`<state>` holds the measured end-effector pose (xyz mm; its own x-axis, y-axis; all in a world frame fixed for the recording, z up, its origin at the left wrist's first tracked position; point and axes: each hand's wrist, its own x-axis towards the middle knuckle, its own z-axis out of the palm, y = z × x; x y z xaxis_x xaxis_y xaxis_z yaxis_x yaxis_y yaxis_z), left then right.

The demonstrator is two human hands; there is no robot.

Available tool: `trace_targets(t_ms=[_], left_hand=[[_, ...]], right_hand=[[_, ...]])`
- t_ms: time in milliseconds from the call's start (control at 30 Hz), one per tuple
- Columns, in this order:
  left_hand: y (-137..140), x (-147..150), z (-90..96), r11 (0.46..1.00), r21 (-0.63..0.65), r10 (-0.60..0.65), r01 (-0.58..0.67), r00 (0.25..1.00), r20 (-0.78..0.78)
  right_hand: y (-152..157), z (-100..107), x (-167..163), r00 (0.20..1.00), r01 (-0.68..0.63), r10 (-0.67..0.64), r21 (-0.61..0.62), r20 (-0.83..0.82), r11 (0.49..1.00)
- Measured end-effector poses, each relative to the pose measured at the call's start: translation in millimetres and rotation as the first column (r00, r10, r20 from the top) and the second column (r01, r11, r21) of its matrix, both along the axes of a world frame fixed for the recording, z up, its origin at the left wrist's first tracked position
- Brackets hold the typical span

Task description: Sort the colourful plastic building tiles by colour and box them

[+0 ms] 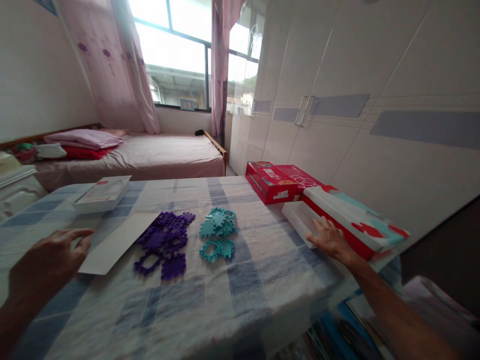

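A translucent plastic box (294,216) lies at the right of centre in the frame, its long axis running from upper left to lower right. A flat white panel (116,245) at the left of the frame slants the other way, its long axis rising from lower left to upper right.

The person's right hand (330,237) comes in from the lower right corner, forearm stretched up and to the left, palm down, with fingers spread over the box's near end. The fingers touch the box, but whether they pinch its wall or only rest on it cannot be told. The left hand (52,260) enters from the left edge, back upward and fingers pointing right; a narrow gap parts thumb and forefinger, nothing is held, and the hand is just beside the panel's lower left end.

In the middle, purple notched plastic tiles (155,239) are heaped against the panel's right side, with teal notched plastic tiles (217,227) in a smaller heap to their right. A shallow white box (105,195) sits beyond the panel, left of centre. Just right of the translucent box, a long red-and-white carton (348,215) hems it in along one side, and a red carton (268,185) stands close beyond its far end. All of these are on a blue-and-white checked tablecloth (202,310). A bed (168,155) fills the upper left background and a glossy wardrobe (337,60) the upper right.
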<state>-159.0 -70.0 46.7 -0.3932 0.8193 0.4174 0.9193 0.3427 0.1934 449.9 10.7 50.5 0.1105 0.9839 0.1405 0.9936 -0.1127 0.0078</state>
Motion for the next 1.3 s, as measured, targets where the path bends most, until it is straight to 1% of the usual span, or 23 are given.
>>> trace_targets(t_ms=[67,100,133,167,233,267,333,433,500,533,600,667,733,800,867,967,1033,1100,1200,1300], left_hand=[[1,22,10.7,0.996,-0.004,-0.086,0.086,0.995,-0.042],[3,35,16.0,0.993,0.016,-0.117,0.117,0.993,-0.019],[7,49,20.4,0.985,0.047,-0.169,0.167,0.985,0.028],[11,64,23.5,0.964,0.077,-0.259,0.253,0.961,0.091],[21,97,24.5,0.906,0.121,-0.422,0.404,0.875,0.236],[27,114,22.3,0.872,0.158,-0.49,0.464,0.823,0.287],[37,148,13.8,0.822,0.211,-0.57,0.53,0.746,0.344],[47,195,-4.5,0.773,0.3,-0.634,0.559,0.686,0.358],[51,217,-16.7,0.783,0.315,-0.622,0.536,0.686,0.378],[53,225,-22.3,0.796,0.315,-0.605,0.516,0.693,0.393],[54,234,-32.3,0.82,0.306,-0.572,0.483,0.706,0.418],[55,237,-40.3,0.837,0.289,-0.548,0.465,0.709,0.444],[55,236,-45.6,0.851,0.266,-0.525,0.454,0.698,0.488],[55,235,-48.2,0.859,0.243,-0.504,0.45,0.668,0.547],[55,235,-48.4,0.863,0.225,-0.486,0.452,0.627,0.609],[54,235,-46.2,0.867,0.206,-0.461,0.454,0.574,0.677],[54,235,-43.6,0.865,0.2,-0.453,0.461,0.542,0.708],[53,235,-40.4,0.862,0.195,-0.445,0.468,0.513,0.734],[52,235,-35.7,0.863,0.184,-0.427,0.471,0.485,0.763],[51,235,-33.7,0.852,0.194,-0.44,0.487,0.462,0.77]], right_hand=[[4,-5,5,0.999,-0.003,0.002,0.015,0.039,1.0],[6,-8,7,0.998,0.002,-0.003,0.024,0.059,1.0],[8,-11,8,0.997,0.011,-0.013,0.032,0.079,0.999],[10,-14,9,0.995,0.02,-0.024,0.041,0.098,0.999],[13,-19,9,0.99,0.035,-0.044,0.067,0.132,0.997],[14,-21,9,0.988,0.038,-0.05,0.084,0.143,0.996],[15,-23,9,0.986,0.037,-0.056,0.119,0.16,0.992],[18,-23,6,0.979,0.012,-0.057,0.223,0.194,0.975],[19,-20,-3,0.982,-0.06,-0.001,0.32,0.189,0.945],[19,-17,-12,0.984,-0.122,0.066,0.354,0.167,0.927],[19,-12,-38,0.961,-0.277,0.267,0.353,0.078,0.894],[20,-8,-74,0.883,-0.43,0.465,0.28,-0.069,0.858],[25,-6,-116,0.792,-0.529,0.561,0.188,-0.24,0.828],[36,-7,-157,0.732,-0.568,0.57,0.128,-0.374,0.813],[52,-11,-191,0.696,-0.579,0.549,0.091,-0.463,0.81],[74,-21,-228,0.655,-0.583,0.523,0.075,-0.546,0.809],[82,-27,-243,0.626,-0.604,0.539,0.087,-0.563,0.792],[81,-31,-249,0.6,-0.643,0.593,0.117,-0.537,0.757],[72,-33,-249,0.566,-0.692,0.665,0.158,-0.488,0.705],[62,-32,-245,0.534,-0.71,0.692,0.186,-0.485,0.679]])
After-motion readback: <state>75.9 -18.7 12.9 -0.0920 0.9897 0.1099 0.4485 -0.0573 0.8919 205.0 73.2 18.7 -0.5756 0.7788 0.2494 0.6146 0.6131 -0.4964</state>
